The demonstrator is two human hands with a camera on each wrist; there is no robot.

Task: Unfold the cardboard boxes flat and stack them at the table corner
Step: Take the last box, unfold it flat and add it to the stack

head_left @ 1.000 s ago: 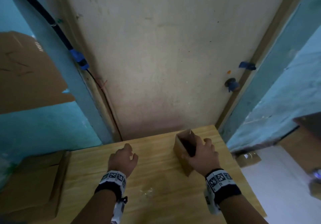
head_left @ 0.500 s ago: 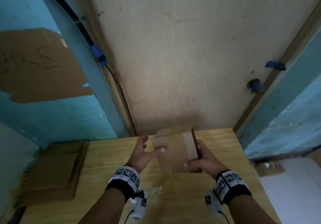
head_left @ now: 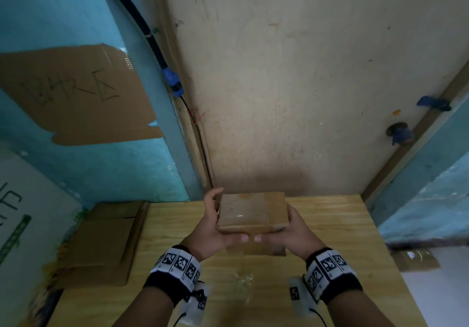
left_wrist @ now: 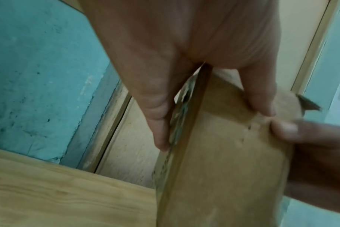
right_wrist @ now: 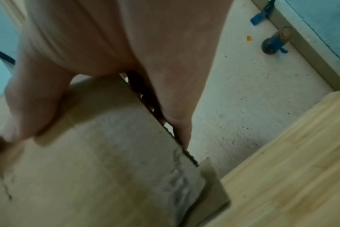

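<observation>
A small brown cardboard box [head_left: 252, 212] hangs above the wooden table [head_left: 330, 225], held between both hands. My left hand [head_left: 215, 227] grips its left side, thumb on the near face and fingers along the left edge. My right hand [head_left: 291, 230] grips the right side, thumb on the near face. In the left wrist view the box [left_wrist: 223, 153] fills the lower right, with the left thumb [left_wrist: 260, 92] pressed on its face. In the right wrist view the box [right_wrist: 107, 161] shows its corrugated edge beside the right fingers [right_wrist: 177, 107]. A stack of flattened cardboard [head_left: 106, 240] lies at the table's left corner.
A crumpled piece of clear tape [head_left: 242, 282] lies on the table near me. A cream door [head_left: 291, 85] stands right behind the table, with teal walls on both sides. A cardboard sheet [head_left: 76, 93] is fixed to the left wall. Another taped box [head_left: 417, 260] lies on the floor at right.
The right hand lifted the box off the table and turned it. The left hand came over from the table and took hold of its left side.
</observation>
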